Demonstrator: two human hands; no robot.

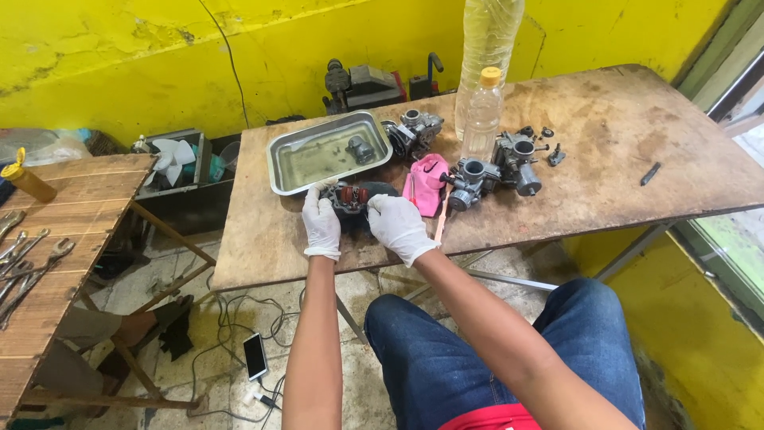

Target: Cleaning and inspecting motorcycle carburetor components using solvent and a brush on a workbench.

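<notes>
Carburetor (350, 199) gripped by both gloved hands, L (321, 223) + R (399, 225); 3 more carbs on table (605, 183), 2 bottles.

A small clear plastic bottle (482, 119) with a yellow cap stands upright on the wooden table (621, 119), right of centre in the upper frame. Just behind it rises a taller clear bottle (489, 36) of pale yellowish liquid, its top cut off by the upper edge. At far left, a yellow bottle (27, 181) lies tilted on the slatted bench (87, 191). On the floor at lower centre-left lies a smartphone (255, 355), its screen pale and blank.
</notes>
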